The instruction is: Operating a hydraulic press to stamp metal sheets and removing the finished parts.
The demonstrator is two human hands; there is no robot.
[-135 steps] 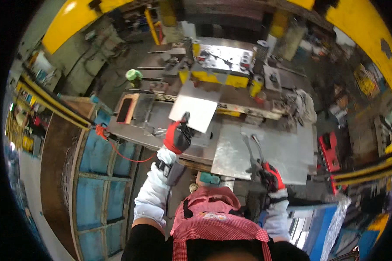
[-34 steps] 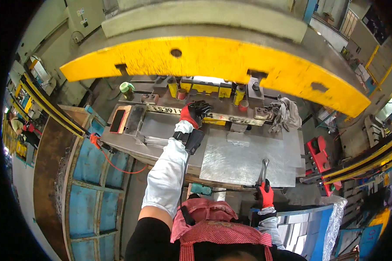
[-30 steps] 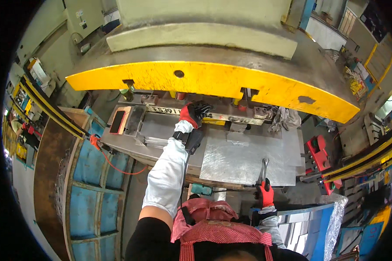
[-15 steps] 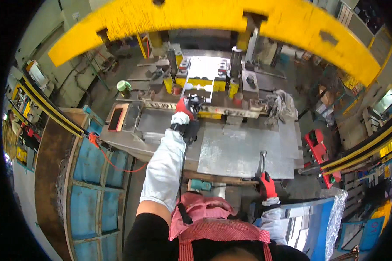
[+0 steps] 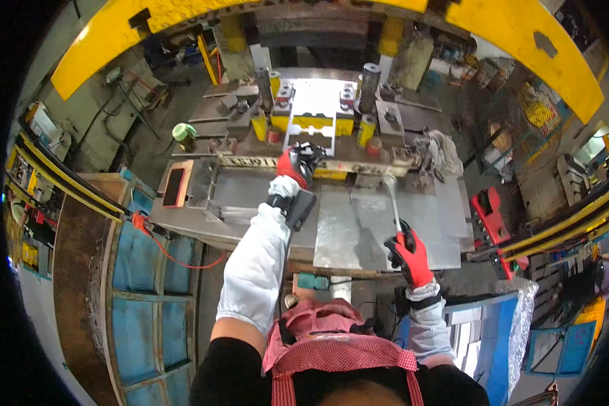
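My left hand (image 5: 299, 166), in a red and black glove, reaches forward to the near end of a bright metal strip (image 5: 312, 101) with cut-outs. Its fingers are curled at the strip's near edge, partly hidden by the glove. The strip lies in a press die between two dark upright posts (image 5: 369, 88). My right hand (image 5: 410, 256), gloved alike, is closed round a long silver tool (image 5: 393, 199) with a rounded head. The tool points away from me, above a flat grey metal sheet (image 5: 345, 233); its exact kind cannot be made out.
A yellow press beam (image 5: 521, 47) arches overhead. A grey rag (image 5: 442, 154) lies right of the die; a phone (image 5: 174, 187) and green-lidded jar (image 5: 183, 133) are at left. A blue-sided bin (image 5: 134, 271) stands left, a red control stand (image 5: 492, 227) right.
My right hand has risen and moved forward with the silver tool, from the sheet's near edge to over the sheet. My left hand stays at the strip's near end. The yellow beam sits higher in view.
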